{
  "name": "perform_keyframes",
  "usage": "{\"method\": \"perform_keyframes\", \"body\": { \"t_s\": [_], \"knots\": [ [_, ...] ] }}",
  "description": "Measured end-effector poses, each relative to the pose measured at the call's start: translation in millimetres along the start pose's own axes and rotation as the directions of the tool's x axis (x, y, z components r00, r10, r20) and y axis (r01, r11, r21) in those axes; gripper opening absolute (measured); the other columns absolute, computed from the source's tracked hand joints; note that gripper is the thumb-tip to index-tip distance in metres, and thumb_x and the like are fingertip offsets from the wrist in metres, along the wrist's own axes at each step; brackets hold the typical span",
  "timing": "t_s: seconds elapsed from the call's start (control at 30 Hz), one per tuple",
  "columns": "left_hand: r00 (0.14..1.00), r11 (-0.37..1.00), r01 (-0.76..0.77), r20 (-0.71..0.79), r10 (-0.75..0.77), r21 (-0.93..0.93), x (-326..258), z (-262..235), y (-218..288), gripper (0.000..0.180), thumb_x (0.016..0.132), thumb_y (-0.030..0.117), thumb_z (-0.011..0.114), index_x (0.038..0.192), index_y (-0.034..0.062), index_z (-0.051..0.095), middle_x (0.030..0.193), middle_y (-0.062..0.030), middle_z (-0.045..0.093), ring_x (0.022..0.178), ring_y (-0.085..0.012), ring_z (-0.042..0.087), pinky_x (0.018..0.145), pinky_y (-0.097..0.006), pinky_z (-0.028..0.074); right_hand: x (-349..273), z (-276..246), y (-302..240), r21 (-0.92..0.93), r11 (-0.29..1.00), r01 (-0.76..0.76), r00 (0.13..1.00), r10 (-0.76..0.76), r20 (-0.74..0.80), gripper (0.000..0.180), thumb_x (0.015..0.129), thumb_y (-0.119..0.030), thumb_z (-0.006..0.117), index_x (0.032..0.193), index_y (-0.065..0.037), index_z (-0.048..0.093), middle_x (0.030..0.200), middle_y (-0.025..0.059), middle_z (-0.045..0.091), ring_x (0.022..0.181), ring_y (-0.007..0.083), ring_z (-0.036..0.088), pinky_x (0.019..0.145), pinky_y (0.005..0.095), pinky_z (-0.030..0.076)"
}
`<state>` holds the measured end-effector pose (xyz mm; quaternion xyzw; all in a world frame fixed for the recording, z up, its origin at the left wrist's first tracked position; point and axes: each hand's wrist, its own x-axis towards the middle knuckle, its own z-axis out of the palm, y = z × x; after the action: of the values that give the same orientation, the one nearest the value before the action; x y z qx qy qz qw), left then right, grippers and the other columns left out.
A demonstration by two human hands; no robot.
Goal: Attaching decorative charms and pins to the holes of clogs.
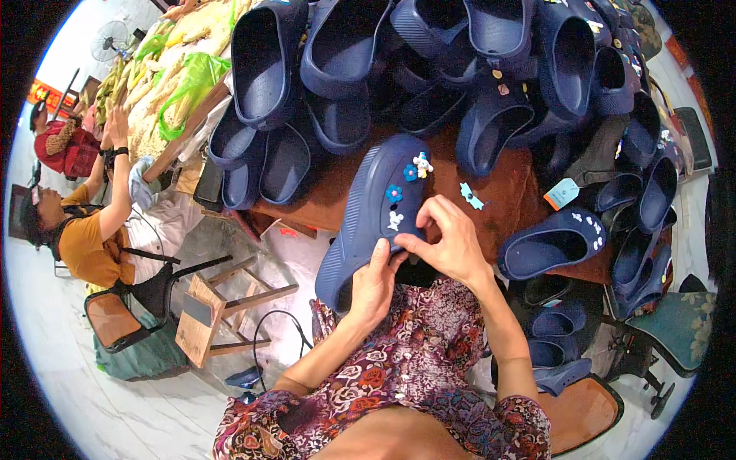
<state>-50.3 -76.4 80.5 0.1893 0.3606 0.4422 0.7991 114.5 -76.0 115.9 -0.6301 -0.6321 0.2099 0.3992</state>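
Note:
A navy blue foam clog (366,201) is tilted up in front of my chest, its toe pointing away. My left hand (373,285) grips it by the opening, thumb on top and fingers underneath. On its upper sit two blue flower charms (394,192), a white-and-yellow figure charm (422,164) and a white figure charm (395,221). My right hand (454,239) is closed in a pinch at the clog's right side, close to the white charm. Whatever is between those fingertips is hidden. A light blue charm (471,196) lies on the brown tabletop (510,172) just beyond my right hand.
Many navy clogs (264,65) are piled across the table's far side. At right lie a decorated clog (553,244) and a light blue tag (562,194). A wooden stool (205,326) stands at left. Beyond it, a person in a mustard top (93,245) works beside a pale heap.

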Motion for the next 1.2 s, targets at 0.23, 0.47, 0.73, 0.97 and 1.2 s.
{"method": "perform_keyframes", "body": {
  "t_s": [0.23, 0.47, 0.73, 0.97, 1.2],
  "knots": [
    [0.987, 0.934, 0.128, -0.135, -0.086, 0.335, 7, -4, -10, 0.042, 0.103, 0.030, 0.053, 0.126, -0.0045, 0.053, 0.128, -0.0105, 0.056, 0.116, -0.0186, 0.055, 0.103, -0.039, 0.044, -4, 19, 14, -0.031, 0.999, -0.038, 0.999, 0.038, 0.003, 0.048, 0.078, -0.045, 0.078, 0.078, -0.005, 0.052, 0.075, 0.0070, 0.051, 0.064, 0.0225, 0.053, 0.060, 0.0355, 0.046],
    [0.991, 0.952, -0.106, -0.045, 0.124, 0.286, 13, -20, -38, 0.038, 0.103, 0.026, 0.053, 0.131, 0.0007, 0.052, 0.126, -0.0071, 0.058, 0.111, -0.0165, 0.058, 0.094, -0.034, 0.051, -11, 42, 24, -0.126, 0.991, -0.050, 0.996, 0.039, -0.085, 0.050, 0.082, -0.050, 0.073, 0.076, -0.006, 0.049, 0.071, 0.0084, 0.052, 0.069, 0.0310, 0.056, 0.063, 0.0424, 0.045],
    [0.992, 0.962, -0.125, 0.001, 0.128, 0.242, 13, -12, -35, 0.039, 0.104, 0.028, 0.050, 0.131, -0.0004, 0.052, 0.130, -0.0092, 0.058, 0.115, -0.0184, 0.058, 0.095, -0.036, 0.050, -11, 44, 29, -0.133, 0.991, 0.014, 0.995, -0.027, -0.096, 0.032, 0.091, -0.030, 0.065, 0.080, -0.005, 0.049, 0.072, 0.0115, 0.053, 0.070, 0.0331, 0.056, 0.063, 0.0449, 0.046],
    [0.982, 0.971, -0.186, 0.010, 0.187, 0.148, 20, -13, -38, 0.041, 0.105, 0.031, 0.048, 0.129, -0.0025, 0.052, 0.125, -0.0096, 0.060, 0.110, -0.0190, 0.060, 0.093, -0.036, 0.051, -17, 46, 42, -0.191, 0.977, 0.091, 0.985, -0.117, -0.130, 0.017, 0.093, -0.017, 0.058, 0.087, -0.004, 0.049, 0.077, 0.0155, 0.054, 0.071, 0.0360, 0.055, 0.065, 0.0463, 0.046],
    [0.997, 0.998, -0.065, -0.041, 0.065, 0.004, 24, -12, -24, 0.046, 0.099, 0.036, 0.057, 0.134, 0.0073, 0.049, 0.132, -0.0059, 0.055, 0.120, -0.0202, 0.052, 0.102, -0.042, 0.044, -28, 41, 64, -0.029, 0.989, -0.148, 0.963, 0.138, -0.232, 0.011, 0.097, -0.014, 0.052, 0.100, -0.003, 0.053, 0.091, 0.0194, 0.060, 0.084, 0.0402, 0.061, 0.071, 0.0483, 0.049]
  ]
}}
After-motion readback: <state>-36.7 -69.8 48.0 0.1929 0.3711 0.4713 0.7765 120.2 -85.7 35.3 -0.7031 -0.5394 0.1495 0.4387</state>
